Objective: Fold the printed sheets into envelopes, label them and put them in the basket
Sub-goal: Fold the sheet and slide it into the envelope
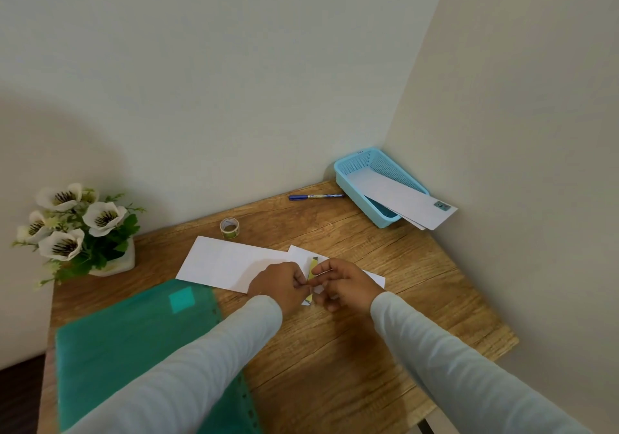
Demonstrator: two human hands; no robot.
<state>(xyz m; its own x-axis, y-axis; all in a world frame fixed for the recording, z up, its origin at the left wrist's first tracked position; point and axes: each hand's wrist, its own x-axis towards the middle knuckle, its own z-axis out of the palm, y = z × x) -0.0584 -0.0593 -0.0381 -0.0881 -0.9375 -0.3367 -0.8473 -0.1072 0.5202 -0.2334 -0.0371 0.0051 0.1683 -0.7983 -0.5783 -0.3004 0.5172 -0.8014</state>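
Grained wood table; perforated plastic basket; matt paper envelopes.

The desk is brown wood with dark wavy lines. The basket is light blue, with tiny holes in a pattern all over its sides. The envelope in it is white, with 1 small grey-green label on its corner. The pen is dark blue with a pale middle. The tape roll is grey-white with some green. The sheets are white. The label strip is yellow-green. The folder is green, with 1 lighter green square. The flowers are white with dark middles and green leaves, in a white pot. The sleeves are pale grey.
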